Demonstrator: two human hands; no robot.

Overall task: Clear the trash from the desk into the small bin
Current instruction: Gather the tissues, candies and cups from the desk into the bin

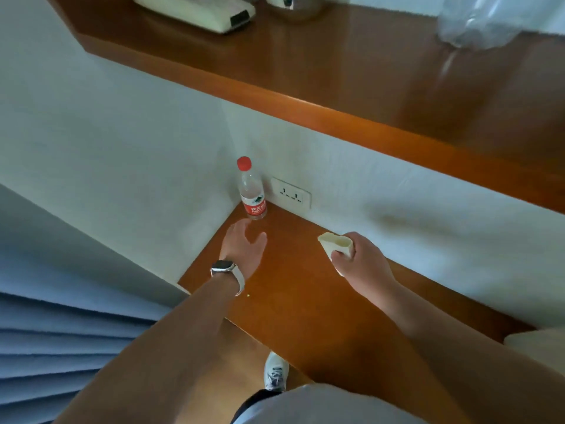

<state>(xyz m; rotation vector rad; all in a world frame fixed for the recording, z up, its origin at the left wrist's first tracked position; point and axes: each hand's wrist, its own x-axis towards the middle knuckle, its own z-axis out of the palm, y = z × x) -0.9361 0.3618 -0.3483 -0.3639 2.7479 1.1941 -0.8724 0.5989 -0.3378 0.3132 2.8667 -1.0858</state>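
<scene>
Clear plastic, a red cap and a red label mark the water bottle (251, 191), which stands upright in the far left corner of the wooden desk (305, 301), its long axis vertical and the cap pointing up. It looks empty or nearly so, though the level inside cannot be told for certain. White characters run across the label under a small green emblem, too small to read.

At about 5 o'clock from the bottle's base, close but not touching it, the left hand (244, 246) hovers over the desk with fingers spread and relaxed, gripping nothing; a pale-strapped watch (227, 270) sits on its wrist. At 3 o'clock from that hand, the right hand (360, 258) is closed around a crumpled cream paper cup (334, 244), squeezed flat, its open mouth pointing toward 10 o'clock and its long axis running from there back into the palm. Nothing can be seen inside the cup.

A white wall socket (291, 192) sits just at 3 o'clock from the bottle. Above, at 12 o'clock, a wooden shelf (336, 71) carries a cream-coloured device (195, 10) and, at 1 o'clock, crinkled clear plastic (483, 22).
</scene>
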